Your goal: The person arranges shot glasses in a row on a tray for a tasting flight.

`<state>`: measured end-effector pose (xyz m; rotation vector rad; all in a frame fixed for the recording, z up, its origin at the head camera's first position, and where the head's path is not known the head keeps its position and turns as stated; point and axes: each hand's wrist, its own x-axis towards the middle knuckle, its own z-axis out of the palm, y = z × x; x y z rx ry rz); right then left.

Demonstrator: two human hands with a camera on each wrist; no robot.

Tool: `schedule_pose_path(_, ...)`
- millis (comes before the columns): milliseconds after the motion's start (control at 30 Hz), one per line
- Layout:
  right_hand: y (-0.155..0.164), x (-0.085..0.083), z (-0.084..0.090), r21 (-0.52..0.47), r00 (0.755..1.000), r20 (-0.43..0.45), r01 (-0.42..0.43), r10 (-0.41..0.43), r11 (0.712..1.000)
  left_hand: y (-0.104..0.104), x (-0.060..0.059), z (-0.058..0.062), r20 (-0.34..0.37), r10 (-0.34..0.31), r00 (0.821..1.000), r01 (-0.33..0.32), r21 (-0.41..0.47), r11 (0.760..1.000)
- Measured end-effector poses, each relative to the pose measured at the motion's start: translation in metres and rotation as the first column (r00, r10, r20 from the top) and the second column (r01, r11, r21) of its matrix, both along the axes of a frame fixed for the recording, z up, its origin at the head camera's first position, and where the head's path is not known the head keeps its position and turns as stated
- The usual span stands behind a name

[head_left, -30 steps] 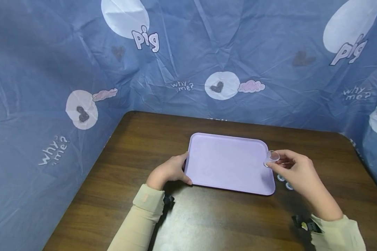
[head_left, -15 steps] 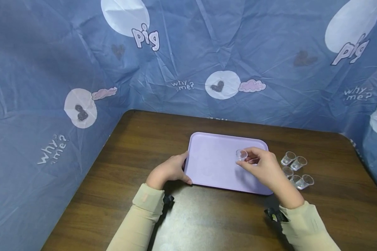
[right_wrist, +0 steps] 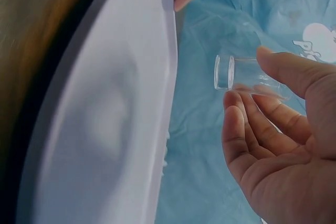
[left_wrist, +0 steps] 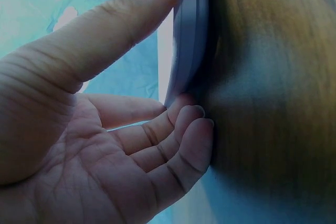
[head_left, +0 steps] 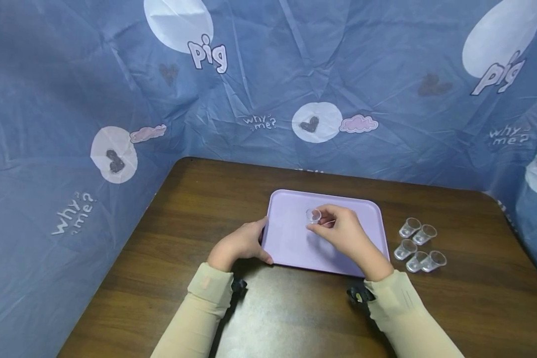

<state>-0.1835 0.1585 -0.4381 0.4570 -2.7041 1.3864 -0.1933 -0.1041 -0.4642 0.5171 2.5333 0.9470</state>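
Note:
A small clear shot glass point(head_left: 313, 216) is pinched between the thumb and fingers of my right hand point(head_left: 343, 231), above the middle of a light purple tray point(head_left: 291, 248). In the right wrist view the shot glass point(right_wrist: 244, 73) hangs apart from the tray surface point(right_wrist: 110, 129), its thick base towards the tray. My left hand point(head_left: 239, 243) grips the tray's near left corner. The left wrist view has the thumb point(left_wrist: 121, 30) on the tray rim point(left_wrist: 191, 30) and the curled fingers point(left_wrist: 194, 142) against the corner and the table.
Several more clear shot glasses point(head_left: 405, 249) stand upright in a loose cluster on the brown wooden table point(head_left: 295, 313), right of the tray. A blue printed cloth point(head_left: 250, 89) hangs along the table's back and left edges.
My right hand has carried the shot glass leftward from the tray's right edge to above its middle. The cluster of glasses on the right has come into view. My left hand stays put.

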Motion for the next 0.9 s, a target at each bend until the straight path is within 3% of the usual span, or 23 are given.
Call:
schedule_pose_path(367, -0.039, -0.016, -0.015, -0.019, 0.997, 0.06, -0.043, 0.044, 0.999, -0.001, -0.001, -0.001, -0.031, -0.018, 0.999, 0.019, 0.018, 1.0)
schedule_pose_path(900, -0.072, -0.026, -0.032, 0.015, 0.996, 0.093, -0.014, 0.013, 1.0, -0.002, 0.0, 0.001, -0.035, -0.03, 0.999, 0.031, 0.03, 0.999)
